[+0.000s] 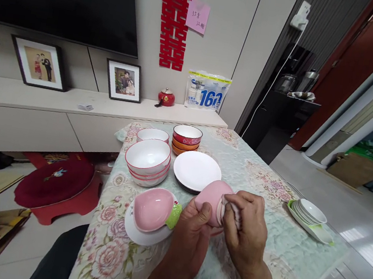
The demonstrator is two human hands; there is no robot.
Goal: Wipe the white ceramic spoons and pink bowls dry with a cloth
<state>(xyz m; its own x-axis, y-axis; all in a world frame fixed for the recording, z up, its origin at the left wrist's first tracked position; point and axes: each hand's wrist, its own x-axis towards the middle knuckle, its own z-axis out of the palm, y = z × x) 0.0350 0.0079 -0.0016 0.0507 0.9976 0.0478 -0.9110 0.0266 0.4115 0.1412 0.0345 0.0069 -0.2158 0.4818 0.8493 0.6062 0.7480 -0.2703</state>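
Observation:
My left hand (192, 235) grips a pink bowl (212, 194), tilted so that its underside faces right. A crumpled white cloth (234, 212) is pinched in my right hand (249, 234) and pressed against the bowl's foot; whether it is fabric or tissue I cannot tell. Just left of my left hand, a pink fruit-shaped dish (152, 209) with a green leaf handle (174, 215) sits on a white plate (137, 237). Beyond the held bowl lies a stack of plates (197, 170), white on top with dark ones below.
White red-rimmed bowls (147, 161) stand stacked at the left, with red and orange bowls (186, 139) behind. Small white dishes (307, 211) rest on a green-edged tray near the right edge. A flowered cloth (112, 250) covers the table; a red stool (59, 180) stands to the left.

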